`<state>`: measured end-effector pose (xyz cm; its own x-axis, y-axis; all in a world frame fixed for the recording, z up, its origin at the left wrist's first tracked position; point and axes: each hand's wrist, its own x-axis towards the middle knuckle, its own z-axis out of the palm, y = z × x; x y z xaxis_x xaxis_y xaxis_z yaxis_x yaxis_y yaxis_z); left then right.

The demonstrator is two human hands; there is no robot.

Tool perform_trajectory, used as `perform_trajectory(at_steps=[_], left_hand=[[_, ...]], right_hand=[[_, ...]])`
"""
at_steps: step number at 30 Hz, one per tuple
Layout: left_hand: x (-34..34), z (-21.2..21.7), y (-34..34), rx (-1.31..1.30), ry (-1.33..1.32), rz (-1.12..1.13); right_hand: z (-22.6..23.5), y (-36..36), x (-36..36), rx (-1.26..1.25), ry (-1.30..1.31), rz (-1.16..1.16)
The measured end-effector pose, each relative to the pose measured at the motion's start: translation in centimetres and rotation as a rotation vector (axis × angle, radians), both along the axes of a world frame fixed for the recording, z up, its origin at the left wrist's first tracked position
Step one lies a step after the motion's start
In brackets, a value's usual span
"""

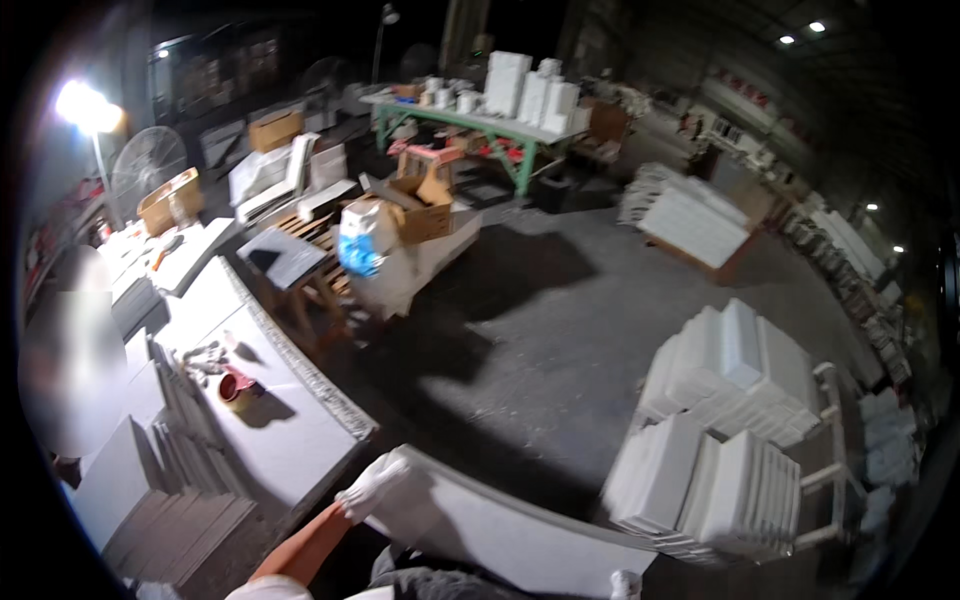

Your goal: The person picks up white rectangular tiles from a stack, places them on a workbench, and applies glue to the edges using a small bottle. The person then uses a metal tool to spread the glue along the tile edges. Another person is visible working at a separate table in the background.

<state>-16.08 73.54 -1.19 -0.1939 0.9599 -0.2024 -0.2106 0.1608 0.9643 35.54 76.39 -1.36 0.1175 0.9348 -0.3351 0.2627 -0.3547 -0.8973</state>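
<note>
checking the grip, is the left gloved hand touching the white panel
Touching: the head view shows the left gloved hand wrapped over the white panel at its upper corner.

left hand (375, 485) gloved, gripping, right hand (626, 583) low

We see white boxes stacked (730, 420) on the right, a green table (470, 125) far back loaded with white cartons, a roll of red tape (237, 388) on the worktable (290, 440), a fan (148, 160) under the lamp.
</note>
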Motion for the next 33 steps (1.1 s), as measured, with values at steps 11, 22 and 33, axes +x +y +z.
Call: perform_trajectory(at_steps=[11,22,33], left_hand=[[-6.9,-3.5,14.0,-0.092,-0.041,0.301],[-6.4,2.6,19.1,-0.207,-0.222,1.024],[-20.5,0.9,23.0,-0.295,0.087,1.256]], right_hand=[[1.8,30.6,-11.9,0.028,-0.210,0.375],[-0.5,58.9,-31.2,-0.272,0.227,0.808],[4.6,62.5,-61.3,0.090,-0.278,1.345]])
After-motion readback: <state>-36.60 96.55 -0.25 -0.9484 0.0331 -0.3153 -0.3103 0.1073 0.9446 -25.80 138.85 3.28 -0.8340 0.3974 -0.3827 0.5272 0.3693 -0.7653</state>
